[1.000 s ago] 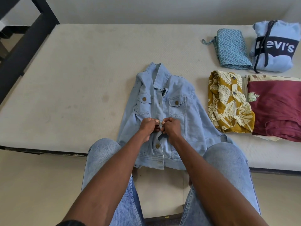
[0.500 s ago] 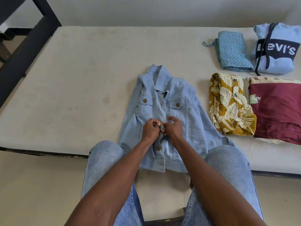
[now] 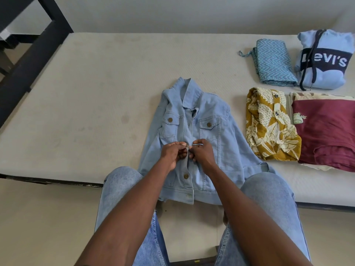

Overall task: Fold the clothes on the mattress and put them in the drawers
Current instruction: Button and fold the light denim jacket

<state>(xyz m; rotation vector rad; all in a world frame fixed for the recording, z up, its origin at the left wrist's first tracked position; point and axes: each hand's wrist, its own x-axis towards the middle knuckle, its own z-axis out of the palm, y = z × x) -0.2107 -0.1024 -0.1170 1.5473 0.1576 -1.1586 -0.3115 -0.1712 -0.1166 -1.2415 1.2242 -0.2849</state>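
Meanwhile, one light blue denim jacket (image 3: 194, 135) lies face up on the beige mattress (image 3: 96, 93). Left hand (image 3: 172, 153) and right hand (image 3: 202, 152) both pinch its front placket at mid-chest. Five folded garments sit at right, including one mustard patterned shirt (image 3: 269, 125).

White lettering "Levi's" on a dark band across a folded light blue hoodie (image 3: 324, 60), upper right of frame.

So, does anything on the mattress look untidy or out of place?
Little stands out. The denim jacket lies slightly crooked, its hem hanging over the mattress edge. The zigzag cloth has one loose tie sticking out.
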